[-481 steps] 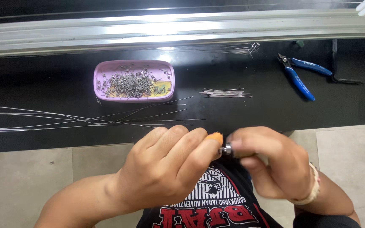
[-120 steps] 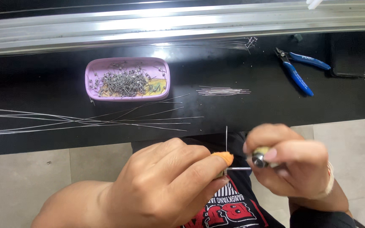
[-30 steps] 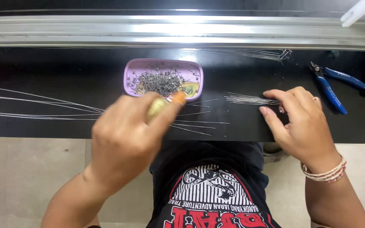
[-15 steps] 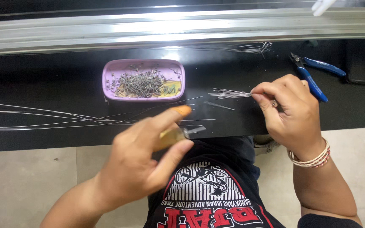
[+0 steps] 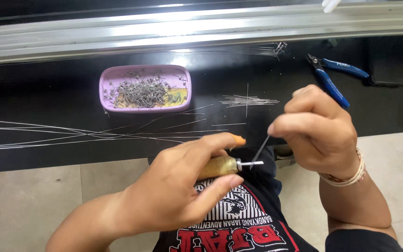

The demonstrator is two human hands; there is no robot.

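My left hand (image 5: 178,186) grips a small tool with a yellowish handle (image 5: 218,166) and a thin metal tip (image 5: 253,163), held over my lap in front of the black table. My right hand (image 5: 320,128) pinches a short straight wire piece (image 5: 261,148) whose lower end meets the tool's tip. A bundle of similar short wire pieces (image 5: 248,100) lies on the table just beyond my right hand.
A pink tray (image 5: 106,88) holds several small bent wire pieces. Long thin wires (image 5: 71,135) spread across the table's left side. Blue-handled cutters (image 5: 334,86) lie at the right, more wire (image 5: 269,48) near a metal rail (image 5: 164,28) at the back.
My right hand lifted a short wire piece from the bundle on the table and brought it back to the tool tip. My left hand drew the tool nearer my body.
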